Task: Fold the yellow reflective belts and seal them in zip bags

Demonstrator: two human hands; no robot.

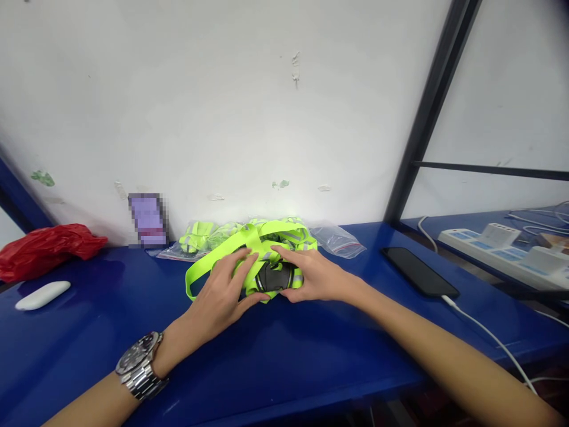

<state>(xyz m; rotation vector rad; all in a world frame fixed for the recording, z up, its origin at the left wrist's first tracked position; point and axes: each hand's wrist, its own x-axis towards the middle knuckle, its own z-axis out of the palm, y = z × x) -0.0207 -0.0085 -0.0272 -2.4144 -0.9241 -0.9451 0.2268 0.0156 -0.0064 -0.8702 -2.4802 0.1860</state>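
Between my two hands is a bundle of neon yellow reflective strap [253, 240] with a black plastic buckle [274, 276] at its front. My left hand [229, 284] closes on the bundle's left side, its thumb low beside the buckle. From the right, my right hand [311, 273] grips the same bundle, thumb below and fingers over the top. A loose loop of the strap [194, 283] sticks out to the left of my left hand. Behind, against the wall, lie more yellow straps in clear plastic bags [195, 236], partly hidden by the bundle.
On the blue table [267, 367], a red plastic bag [48, 246] and a white oval object [43, 295] lie left. A phone [149, 220] leans on the wall. An empty-looking clear bag [340, 240], a charging phone [418, 271] and a power strip [502, 255] lie right.
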